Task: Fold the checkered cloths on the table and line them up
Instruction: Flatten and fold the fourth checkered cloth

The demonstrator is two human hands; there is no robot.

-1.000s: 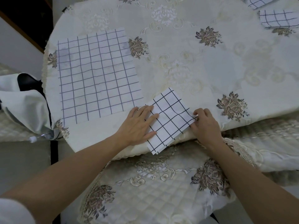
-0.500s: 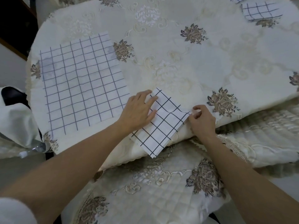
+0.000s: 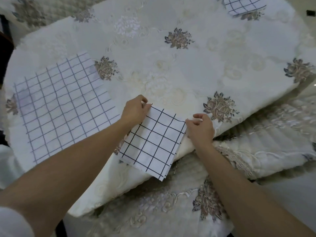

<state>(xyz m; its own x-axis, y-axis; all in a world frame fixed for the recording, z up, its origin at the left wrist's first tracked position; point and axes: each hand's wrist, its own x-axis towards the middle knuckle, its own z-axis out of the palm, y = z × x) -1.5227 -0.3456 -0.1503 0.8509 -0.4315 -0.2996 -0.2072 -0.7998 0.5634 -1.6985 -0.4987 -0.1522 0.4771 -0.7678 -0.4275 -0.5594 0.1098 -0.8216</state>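
Note:
A folded white cloth with a black check [image 3: 153,142] lies at the table's near edge, its lower end hanging over the rim. My left hand [image 3: 135,109] pinches its far left corner. My right hand [image 3: 201,128] pinches its far right corner. A larger checkered cloth [image 3: 61,106] lies spread flat on the left of the table. Another folded checkered cloth [image 3: 242,5] sits at the far right, partly cut off by the frame's top edge.
The round table [image 3: 171,69] wears a cream embroidered cover with brown flower motifs. Chairs with quilted floral covers stand below the near edge [image 3: 153,211] and to the right [image 3: 273,134]. A white fabric shape sits at the left edge [image 3: 6,165].
My left hand lifted off the folded cloth's face and now pinches its far left corner. My right hand keeps the right corner. The cloth has turned and the camera view shifted.

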